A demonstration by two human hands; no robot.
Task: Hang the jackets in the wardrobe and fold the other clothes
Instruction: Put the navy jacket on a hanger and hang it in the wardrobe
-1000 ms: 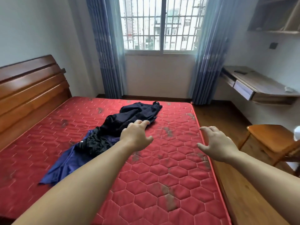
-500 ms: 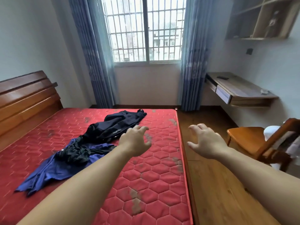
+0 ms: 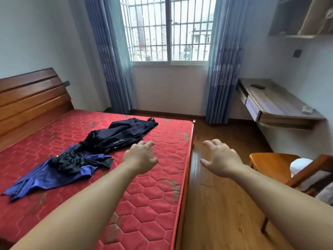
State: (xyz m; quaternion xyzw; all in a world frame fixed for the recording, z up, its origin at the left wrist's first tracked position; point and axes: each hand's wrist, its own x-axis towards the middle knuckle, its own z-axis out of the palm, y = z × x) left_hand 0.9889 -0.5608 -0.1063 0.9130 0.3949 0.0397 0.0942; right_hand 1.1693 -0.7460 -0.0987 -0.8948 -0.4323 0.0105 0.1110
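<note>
Reaching forward, both bare arms extend from the bottom edge of the head view. Left hand (image 3: 141, 157): palm down over the red quilted mattress (image 3: 144, 195), fingers loosely curled and spread, holding nothing, just short of the near edge of the dark navy jacket (image 3: 119, 136). No contact with the fabric visible. Right hand (image 3: 222, 159): palm down over the wooden floor (image 3: 221, 213) beside the bed edge, fingers spread and slightly bent, empty.

Clothes: dark navy jacket lies crumpled and stretched diagonally across the middle of the mattress, its far end pointing toward the window (image 3: 169, 29). At its near-left end a bunched black garment (image 3: 72, 162) rests on top of a blue garment (image 3: 45, 179), which is spread flat toward the left edge of the view. All three lie unfolded.

Surroundings: wooden headboard (image 3: 30, 98) at left; blue curtains (image 3: 221, 69) flanking the barred window; wall-mounted desk (image 3: 277, 105) at right with small objects on top, too small to identify; wooden chair (image 3: 270, 161) at right with a white item (image 3: 301, 165) on it.
</note>
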